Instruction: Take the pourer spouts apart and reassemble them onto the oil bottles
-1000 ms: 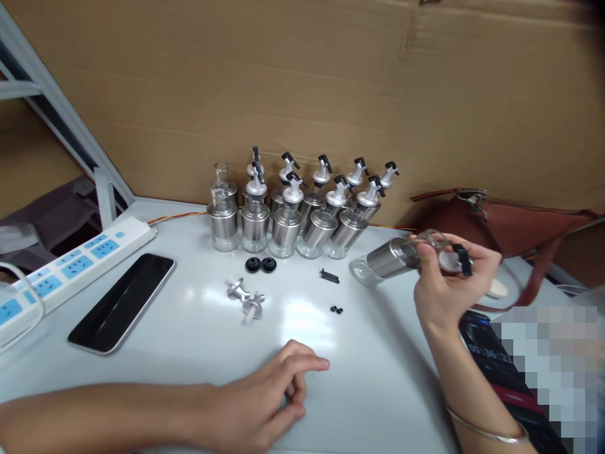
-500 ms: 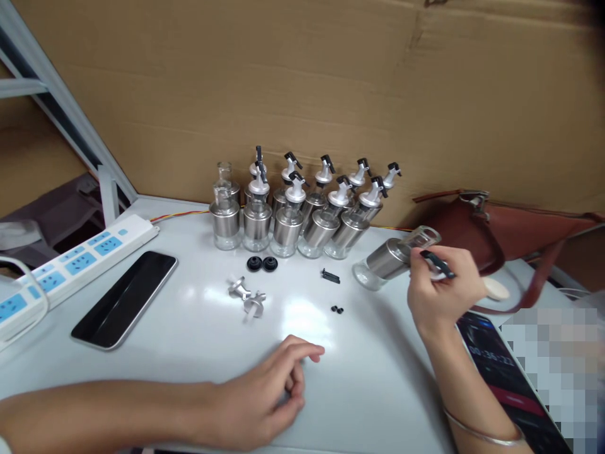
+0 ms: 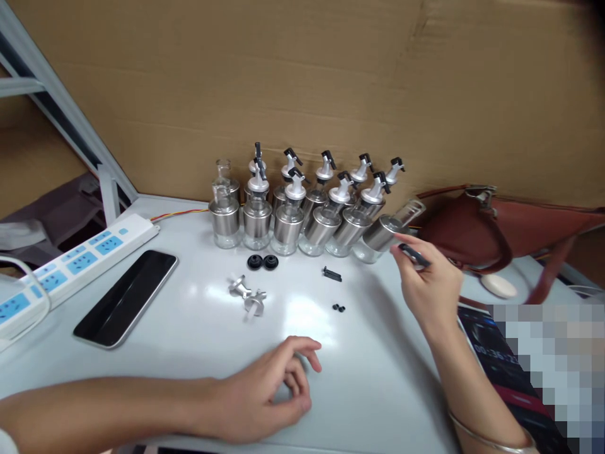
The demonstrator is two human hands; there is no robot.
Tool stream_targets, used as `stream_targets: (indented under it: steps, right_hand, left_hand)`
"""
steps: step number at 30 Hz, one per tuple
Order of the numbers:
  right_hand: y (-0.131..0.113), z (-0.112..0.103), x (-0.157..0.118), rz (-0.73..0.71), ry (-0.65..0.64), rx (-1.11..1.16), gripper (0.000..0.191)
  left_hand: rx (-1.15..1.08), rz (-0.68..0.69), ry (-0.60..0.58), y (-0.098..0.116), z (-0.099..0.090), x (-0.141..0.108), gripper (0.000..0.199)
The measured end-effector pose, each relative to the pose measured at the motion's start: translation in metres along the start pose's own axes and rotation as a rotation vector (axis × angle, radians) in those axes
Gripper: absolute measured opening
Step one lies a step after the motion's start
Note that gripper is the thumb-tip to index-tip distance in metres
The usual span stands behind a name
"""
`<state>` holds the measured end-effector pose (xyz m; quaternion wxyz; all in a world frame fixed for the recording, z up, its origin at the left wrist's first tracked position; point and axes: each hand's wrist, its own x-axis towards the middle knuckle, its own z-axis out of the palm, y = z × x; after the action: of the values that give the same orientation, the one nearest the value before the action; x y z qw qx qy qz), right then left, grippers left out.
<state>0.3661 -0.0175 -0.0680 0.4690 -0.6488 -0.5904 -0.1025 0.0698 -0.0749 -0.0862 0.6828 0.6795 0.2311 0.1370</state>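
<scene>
My right hand (image 3: 428, 284) has its fingers closed around a small dark elongated piece (image 3: 414, 255); its exact kind is hard to make out. Its fingertips are close to the side of a glass bottle (image 3: 382, 234) with a steel band and an open neck, at the right end of the front row; whether they touch is unclear. My left hand (image 3: 269, 394) rests on the table, loosely curled with thumb and fingers apart, holding nothing. Beyond it lie two silver pourer spouts (image 3: 246, 296), two black ribbed stoppers (image 3: 263, 262), black levers (image 3: 332, 274) and two tiny black caps (image 3: 339, 308).
Several similar bottles (image 3: 288, 230) stand in two rows, most with silver pourers. At left are a phone (image 3: 125, 299) and a power strip (image 3: 78, 268). A brown bag (image 3: 466, 230), a white oval object (image 3: 498, 285) and another phone (image 3: 501, 359) are at right. Cardboard (image 3: 302, 82) stands behind.
The open bottle has moved back and left, from apart on the right to the end of the front row. My right hand has shifted slightly left; my left hand's fingers have curled a little.
</scene>
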Motion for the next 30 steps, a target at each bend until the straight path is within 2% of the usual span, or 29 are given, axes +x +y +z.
stream_targets:
  steps: [3,7,8,10,12,14,18,21,25,27,30]
  right_hand:
    - [-0.001,0.003,-0.002,-0.041,-0.069,0.057,0.021]
    - [-0.015,0.002,-0.007,-0.140,-0.044,0.087,0.023]
    - [-0.022,0.001,-0.009,-0.153,-0.070,0.104,0.023]
    - [-0.035,0.000,-0.014,-0.169,-0.245,0.180,0.021]
    - [-0.049,0.000,-0.020,-0.168,-0.523,0.285,0.021]
    - [-0.062,0.000,-0.027,-0.142,-0.744,0.367,0.022]
    - [-0.084,0.001,-0.045,-0.042,-0.935,0.448,0.017]
    - [-0.096,0.001,-0.058,0.072,-0.994,0.514,0.012]
    - [-0.103,0.002,-0.066,0.153,-0.984,0.549,0.013]
    - [-0.100,0.003,-0.064,0.092,-0.960,0.562,0.021]
    - [-0.093,0.004,-0.059,-0.088,-0.916,0.581,0.033]
  left_hand:
    - [-0.022,0.007,-0.017,-0.004,-0.001,0.000,0.053]
    - [-0.188,-0.004,-0.041,-0.007,-0.002,0.002,0.047]
    - [-0.241,-0.007,-0.040,-0.008,-0.002,0.003,0.046]
    - [-0.344,-0.003,-0.032,-0.009,-0.003,0.006,0.041]
    - [-0.420,0.004,-0.023,-0.011,-0.003,0.008,0.038]
    - [-0.452,0.005,-0.004,-0.012,-0.004,0.011,0.041]
    - [-0.503,0.001,0.063,-0.015,-0.004,0.014,0.060]
    - [-0.542,-0.041,0.045,-0.014,-0.004,0.015,0.064]
    - [-0.563,-0.064,0.003,-0.012,-0.005,0.016,0.046]
    - [-0.619,-0.069,0.053,-0.012,-0.006,0.017,0.041]
    - [-0.765,-0.049,0.115,-0.012,-0.010,0.019,0.042]
